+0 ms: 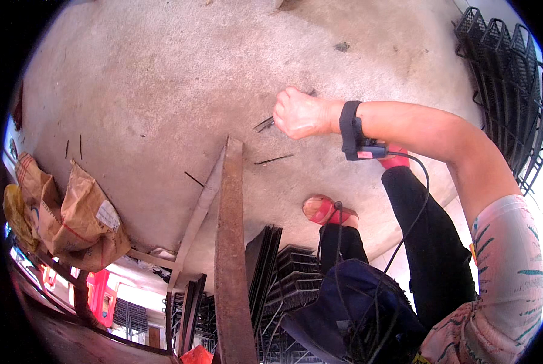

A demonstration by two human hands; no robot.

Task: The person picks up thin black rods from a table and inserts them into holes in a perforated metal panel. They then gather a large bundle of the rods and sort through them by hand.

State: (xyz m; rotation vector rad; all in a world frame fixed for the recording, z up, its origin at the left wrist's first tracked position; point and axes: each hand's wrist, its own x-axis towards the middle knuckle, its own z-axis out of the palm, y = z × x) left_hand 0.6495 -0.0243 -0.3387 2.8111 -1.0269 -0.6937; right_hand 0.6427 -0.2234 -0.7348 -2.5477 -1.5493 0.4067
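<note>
Bright light washes the floor (162, 91); the bent, glaring edges seem slightly blurred.

I can't tell whether the right hand (302, 114) grips the thin dark rods (263, 125) it partly hides, above and right of the rusty bar (230, 255).

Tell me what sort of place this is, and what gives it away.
Probably a workshop or storage area, judging by the stacked black metal mesh frames at the right, the thin dark rods scattered on the bare floor, and the brown sack at the left.
</note>
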